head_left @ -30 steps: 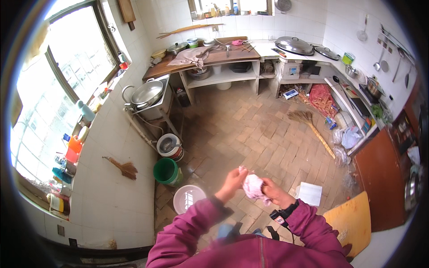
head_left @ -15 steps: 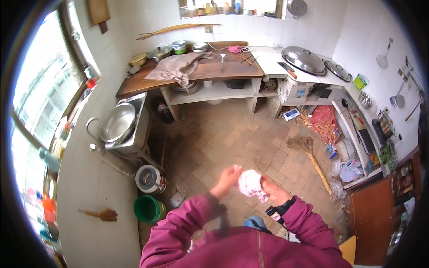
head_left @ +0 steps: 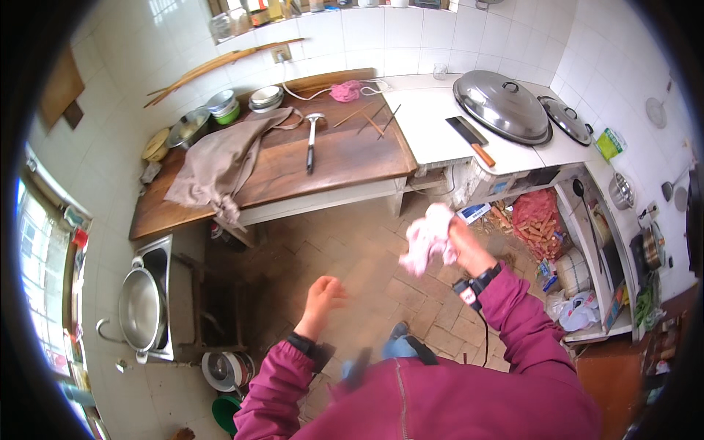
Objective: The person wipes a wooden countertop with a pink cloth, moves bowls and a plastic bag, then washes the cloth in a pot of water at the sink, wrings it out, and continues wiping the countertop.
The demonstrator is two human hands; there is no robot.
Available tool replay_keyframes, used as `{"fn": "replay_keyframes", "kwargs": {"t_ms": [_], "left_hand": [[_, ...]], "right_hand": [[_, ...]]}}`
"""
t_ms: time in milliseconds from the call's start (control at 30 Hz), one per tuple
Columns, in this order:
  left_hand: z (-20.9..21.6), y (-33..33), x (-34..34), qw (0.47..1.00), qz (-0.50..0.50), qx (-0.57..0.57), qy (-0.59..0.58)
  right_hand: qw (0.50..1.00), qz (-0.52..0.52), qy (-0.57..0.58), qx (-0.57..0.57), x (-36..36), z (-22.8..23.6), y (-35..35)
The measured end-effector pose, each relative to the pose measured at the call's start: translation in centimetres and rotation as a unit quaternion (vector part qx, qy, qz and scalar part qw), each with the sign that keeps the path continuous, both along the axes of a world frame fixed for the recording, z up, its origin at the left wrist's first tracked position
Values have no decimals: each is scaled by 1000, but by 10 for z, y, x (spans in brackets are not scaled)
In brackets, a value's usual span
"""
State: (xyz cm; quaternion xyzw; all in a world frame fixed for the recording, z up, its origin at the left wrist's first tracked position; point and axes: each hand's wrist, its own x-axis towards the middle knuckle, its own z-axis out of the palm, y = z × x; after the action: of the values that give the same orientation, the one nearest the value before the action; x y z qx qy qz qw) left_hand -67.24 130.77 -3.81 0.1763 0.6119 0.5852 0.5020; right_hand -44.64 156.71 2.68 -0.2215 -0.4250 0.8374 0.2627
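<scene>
A pale pink and whitish cloth [head_left: 427, 238] is held in midair over the brick floor [head_left: 352, 246], gripped at its right side by the right hand [head_left: 469, 247]. The fabric is crumpled into a loose, uneven bundle, its surface broken by soft folds and by patches of deeper pink. The upper part is bunched up at the level of the fingers, while a slack end is left drooping toward the lower left. Any pattern is too blurred to be made out, and part is hidden by the grip.
</scene>
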Motion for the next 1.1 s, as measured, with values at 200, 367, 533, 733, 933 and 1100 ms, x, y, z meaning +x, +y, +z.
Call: {"fn": "replay_keyframes", "kwargs": {"t_ms": [200, 367, 533, 733, 933, 1100], "left_hand": [[-2, 124, -68, 998, 0, -45, -39], [-15, 238, -129, 997, -36, -53, -40], [-15, 332, -179, 995, -56, -68, -47], [-28, 412, -211, 996, -45, -80, 14], [-53, 480, -237, 882, 0, -83, 464], [-69, 559, -255, 788, 7, -199, 582]], "right_hand": [[850, -317, -250, 340, -49, -35, 214], [748, -271, -405, 450, -91, -120, 317], [530, -134, -558, 624, -134, -168, 345], [529, -38, -525, 665, -178, -160, 397], [531, 34, -477, 699, -189, -138, 406], [590, 91, -381, 706, -138, -121, 382]]}}
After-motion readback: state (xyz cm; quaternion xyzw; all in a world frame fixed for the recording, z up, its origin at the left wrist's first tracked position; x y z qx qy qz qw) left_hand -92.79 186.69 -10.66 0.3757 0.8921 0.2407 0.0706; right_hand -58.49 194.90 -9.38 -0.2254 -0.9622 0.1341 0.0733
